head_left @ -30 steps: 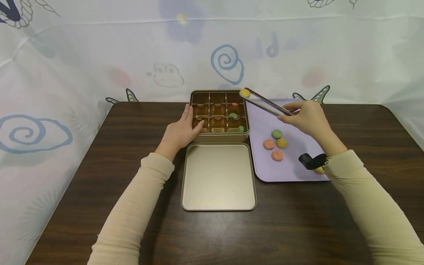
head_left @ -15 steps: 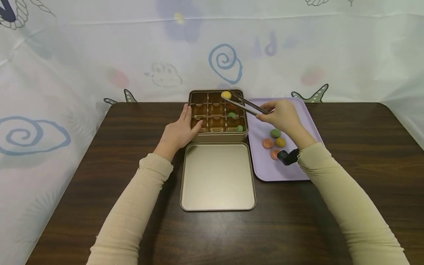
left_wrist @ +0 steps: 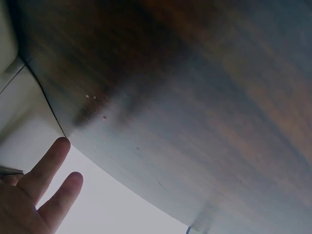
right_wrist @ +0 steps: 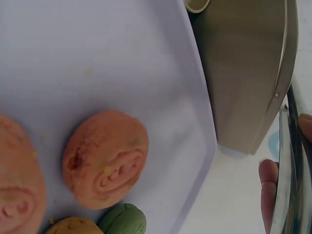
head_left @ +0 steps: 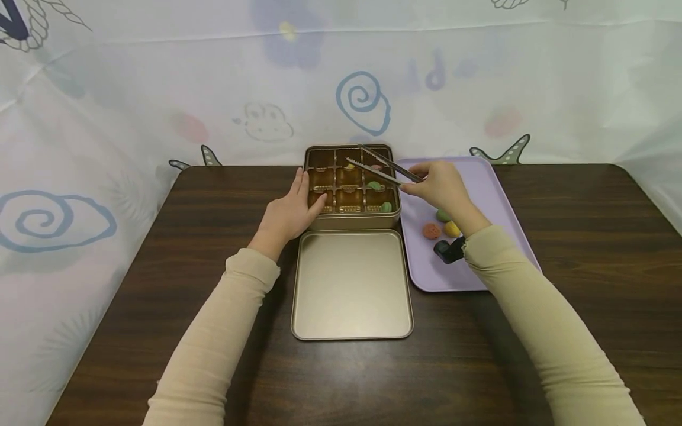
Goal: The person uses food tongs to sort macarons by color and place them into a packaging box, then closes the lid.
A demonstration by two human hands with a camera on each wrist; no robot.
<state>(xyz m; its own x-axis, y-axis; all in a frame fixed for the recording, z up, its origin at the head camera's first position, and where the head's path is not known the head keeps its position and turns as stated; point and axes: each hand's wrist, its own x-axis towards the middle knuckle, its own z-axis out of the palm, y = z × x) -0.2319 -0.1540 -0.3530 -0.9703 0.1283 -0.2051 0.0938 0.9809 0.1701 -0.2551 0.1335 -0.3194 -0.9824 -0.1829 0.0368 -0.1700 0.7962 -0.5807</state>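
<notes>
My right hand (head_left: 439, 183) pinches a pair of metal tongs (head_left: 410, 173) over a gold tin (head_left: 354, 222); the tips are spread with nothing between them. A divided brown insert fills the tin. In its back middle compartment sits a small yellow cake (head_left: 349, 167), only partly visible. Along the right column lie a pink cake (head_left: 378, 167) and two green ones, one in the middle (head_left: 375, 186) and one in front (head_left: 386, 207). My left hand (head_left: 288, 213) rests against the tin's left side, fingers straight, thumb over the rim. Its fingertips also show in the left wrist view.
Right of the tin lies a lilac tray (head_left: 426, 272). It bears stamped round cakes, including a pink one (right_wrist: 107, 161) and a green one (right_wrist: 124, 219); my right arm hides part of it. A flat gold lid (head_left: 351, 284) lies in front of the tin on the wooden table (head_left: 341, 384).
My right hand has moved left with the tongs, carrying the yellow cake over the tin. The tongs have let go, and the cake now lies in the back middle compartment. My left hand stays put.
</notes>
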